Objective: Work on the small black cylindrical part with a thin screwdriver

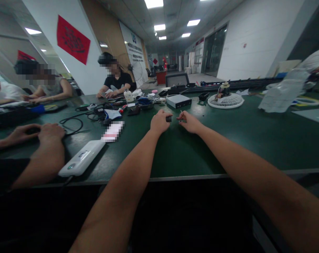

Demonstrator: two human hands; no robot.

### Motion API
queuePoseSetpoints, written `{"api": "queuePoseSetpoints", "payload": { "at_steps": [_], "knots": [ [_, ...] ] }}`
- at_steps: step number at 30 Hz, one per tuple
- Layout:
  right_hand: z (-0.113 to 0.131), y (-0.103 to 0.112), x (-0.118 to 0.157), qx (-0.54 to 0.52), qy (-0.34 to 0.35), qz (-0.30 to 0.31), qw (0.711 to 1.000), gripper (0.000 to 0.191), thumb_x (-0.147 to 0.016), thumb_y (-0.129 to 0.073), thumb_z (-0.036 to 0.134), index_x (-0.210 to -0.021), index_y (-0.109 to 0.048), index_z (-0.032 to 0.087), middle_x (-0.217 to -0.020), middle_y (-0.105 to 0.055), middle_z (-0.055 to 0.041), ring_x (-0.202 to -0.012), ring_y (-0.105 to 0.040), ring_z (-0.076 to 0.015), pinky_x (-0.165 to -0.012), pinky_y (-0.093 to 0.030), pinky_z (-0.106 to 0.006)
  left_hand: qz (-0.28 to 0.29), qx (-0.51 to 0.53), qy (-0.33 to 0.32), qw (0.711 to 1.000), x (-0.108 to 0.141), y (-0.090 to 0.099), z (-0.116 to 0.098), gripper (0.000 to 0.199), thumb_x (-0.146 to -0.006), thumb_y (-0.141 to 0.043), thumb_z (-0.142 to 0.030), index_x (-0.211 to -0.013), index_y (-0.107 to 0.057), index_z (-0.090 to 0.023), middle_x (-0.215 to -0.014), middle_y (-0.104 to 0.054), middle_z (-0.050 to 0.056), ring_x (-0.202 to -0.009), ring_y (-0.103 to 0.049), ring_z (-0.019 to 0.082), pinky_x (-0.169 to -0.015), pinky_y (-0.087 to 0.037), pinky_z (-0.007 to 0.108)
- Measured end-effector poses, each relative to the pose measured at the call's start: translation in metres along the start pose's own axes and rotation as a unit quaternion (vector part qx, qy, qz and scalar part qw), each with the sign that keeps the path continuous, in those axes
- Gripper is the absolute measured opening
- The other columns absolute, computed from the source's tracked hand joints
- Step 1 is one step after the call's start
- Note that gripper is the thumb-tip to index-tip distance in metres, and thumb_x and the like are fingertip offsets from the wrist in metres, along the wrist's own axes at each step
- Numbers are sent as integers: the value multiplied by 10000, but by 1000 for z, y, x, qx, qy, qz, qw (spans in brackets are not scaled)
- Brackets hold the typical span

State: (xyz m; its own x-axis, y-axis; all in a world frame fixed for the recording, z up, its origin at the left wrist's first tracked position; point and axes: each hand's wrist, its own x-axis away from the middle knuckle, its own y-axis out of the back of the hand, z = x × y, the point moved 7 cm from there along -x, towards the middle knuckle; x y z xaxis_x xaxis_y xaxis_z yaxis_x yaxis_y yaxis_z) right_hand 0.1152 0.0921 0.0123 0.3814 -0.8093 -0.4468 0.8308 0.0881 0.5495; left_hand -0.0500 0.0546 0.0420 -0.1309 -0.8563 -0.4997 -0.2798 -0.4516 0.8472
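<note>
My left hand curls closed around a small dark cylinder over the green surface, presumably leaving its end exposed toward my right hand, whose fingers pinch a tiny piece, too small to identify.

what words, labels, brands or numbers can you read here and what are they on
None reads clearly enough to quote.
Red poster: dark characters, too blurred.
Wall sign: logo and rows of lettering, too blurred.
White device: markings on its dark panel, too small.
Pink-and-white item: pixelated.
Dark piece in the left hand: no lettering visible.
</note>
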Motion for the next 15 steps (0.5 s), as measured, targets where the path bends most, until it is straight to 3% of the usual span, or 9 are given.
{"api": "queuePoseSetpoints", "payload": {
  "at_steps": [4, 7, 15],
  "knots": [
    [2, -6, 2, 50, -4, 50, 998, 353, -731, -688, -6, -889, -504, 250, -886, -748, -6, -903, -718, -216, -820, -496, -343, 3, 2, 2, 1000, 0, -1, 0, 455, -820, -642, -179, -1240, -750, -317, -1179, -619, 78, -1029, -652, 257, -924, -545, 380],
    [0, -1, 1, 30, -15, 33, 999, 374, -708, -670, -18, -885, -484, 254, -790, -725, 21, -857, -732, -212, -762, -494, -318, 5, 4, 3, 1000, 0, -2, -1, 440, -816, -650, -193, -1230, -747, -306, -1169, -621, 81, -1025, -653, 260, -914, -547, 381],
    [-2, 8, 1, 16, -18, -21, 999, 354, -690, -617, 8, -888, -464, 258, -803, -752, 12, -792, -727, -194, -771, -517, -323, 2, 6, 4, 1000, 0, -2, -3, 400, -813, -671, -245, -1208, -728, -272, -1165, -638, 90, -1025, -657, 270, -907, -551, 386]
  ]
}}
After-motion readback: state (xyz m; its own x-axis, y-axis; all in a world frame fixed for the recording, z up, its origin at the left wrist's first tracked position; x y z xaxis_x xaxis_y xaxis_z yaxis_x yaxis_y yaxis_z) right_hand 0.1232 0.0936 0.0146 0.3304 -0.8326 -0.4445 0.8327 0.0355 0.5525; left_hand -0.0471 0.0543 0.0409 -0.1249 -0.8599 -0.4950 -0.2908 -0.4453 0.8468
